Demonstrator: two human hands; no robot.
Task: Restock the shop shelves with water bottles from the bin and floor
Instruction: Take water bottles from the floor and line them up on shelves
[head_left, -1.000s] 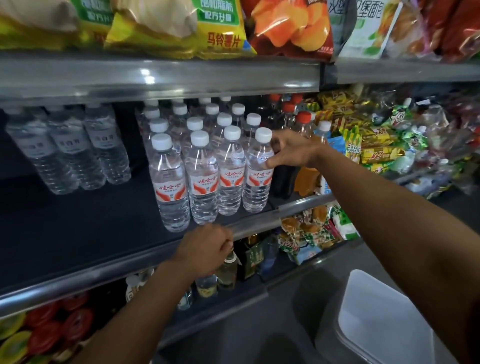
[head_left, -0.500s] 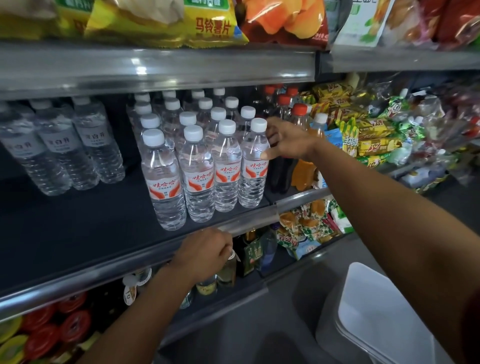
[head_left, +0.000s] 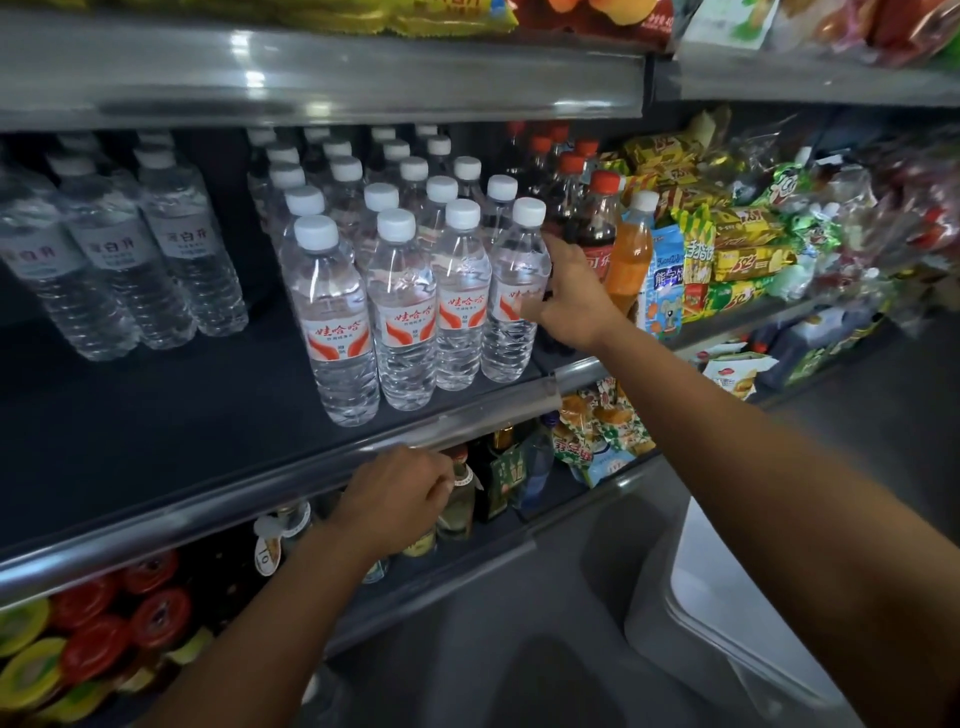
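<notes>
On front bottles (head_left: 400, 312): red "娃哈哈" labels (head_left: 410, 322)

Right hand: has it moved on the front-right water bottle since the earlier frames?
Yes. The right hand has slid down the front-right water bottle, from just under its white cap to the red label.

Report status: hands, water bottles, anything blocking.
Right hand grips front-right water bottle. Left hand rests at shelf rail. Cola bottles crowd the right side.
</notes>
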